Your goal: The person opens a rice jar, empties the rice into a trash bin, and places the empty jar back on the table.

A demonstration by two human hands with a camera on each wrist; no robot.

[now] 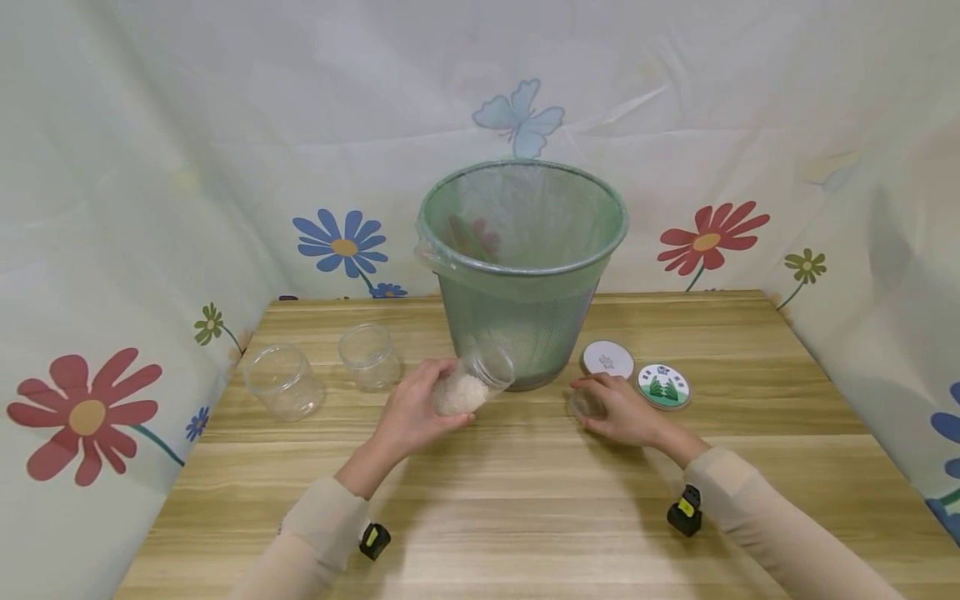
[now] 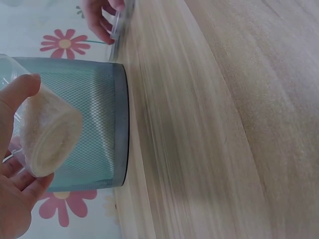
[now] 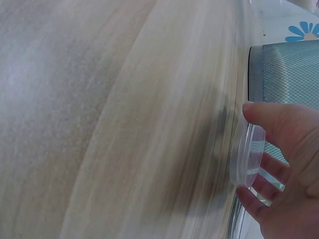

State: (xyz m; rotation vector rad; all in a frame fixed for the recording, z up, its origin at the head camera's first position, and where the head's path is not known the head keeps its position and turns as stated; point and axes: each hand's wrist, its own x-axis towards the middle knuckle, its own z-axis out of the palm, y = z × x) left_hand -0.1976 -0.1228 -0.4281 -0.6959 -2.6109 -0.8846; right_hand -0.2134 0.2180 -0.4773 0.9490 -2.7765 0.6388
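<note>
My left hand (image 1: 418,408) grips a clear jar (image 1: 491,364) partly filled with white grains (image 1: 463,395) that look like rice. The jar is tilted, its mouth toward the upper right, in front of the mesh bin (image 1: 517,308). In the left wrist view the jar's base (image 2: 56,142) faces the camera, with thumb and fingers round its side. My right hand (image 1: 618,410) is low over the table at the bin's right. Its thumb and fingers hold a clear round lid (image 3: 247,155) by the edge. The palm partly hides this lid in the head view.
Two clear jars (image 1: 285,383) stand at the left of the table (image 1: 495,517). A white-topped round lid (image 1: 608,358) and a green-and-white printed lid (image 1: 663,386) lie beyond and beside my right hand. The bin has a clear liner (image 1: 438,257) over its rim. Flower-printed sheeting (image 1: 337,150) surrounds the table.
</note>
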